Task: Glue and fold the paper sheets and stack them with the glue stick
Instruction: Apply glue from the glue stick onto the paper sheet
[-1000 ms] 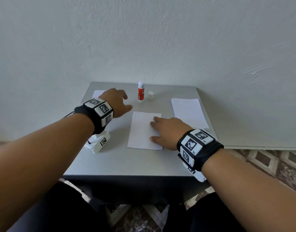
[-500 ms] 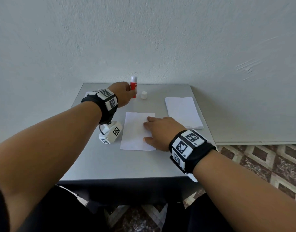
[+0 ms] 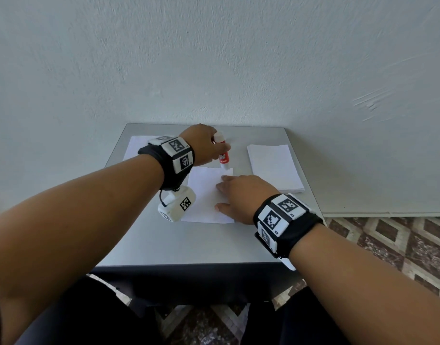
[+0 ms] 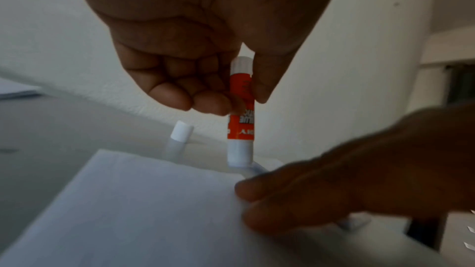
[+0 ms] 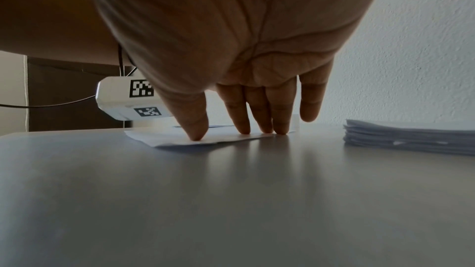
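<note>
Gripping item: glue stick, red body with white ends, held at its upper half by the left hand, fingers and thumb curled round it; head view, upper centre of the frame. Stick stands nearly upright, open end down, at the far edge of the paper sheet; the left wrist view is too blurred to tell whether it touches.

Paper sheet: single, white, lying flat on the grey table, centre of the frame.

Right hand: fingers straight and spread, thumb and three fingertips pressing the sheet's right side to the table; little finger raised clear in the right wrist view.

Cap: white, standing on the table just beyond the sheet, left of the stick in the left wrist view.

Paper stack: several white sheets, right of centre, apart from the single sheet.

Folded paper: white, partly hidden behind the left wrist, upper left of the table.
</note>
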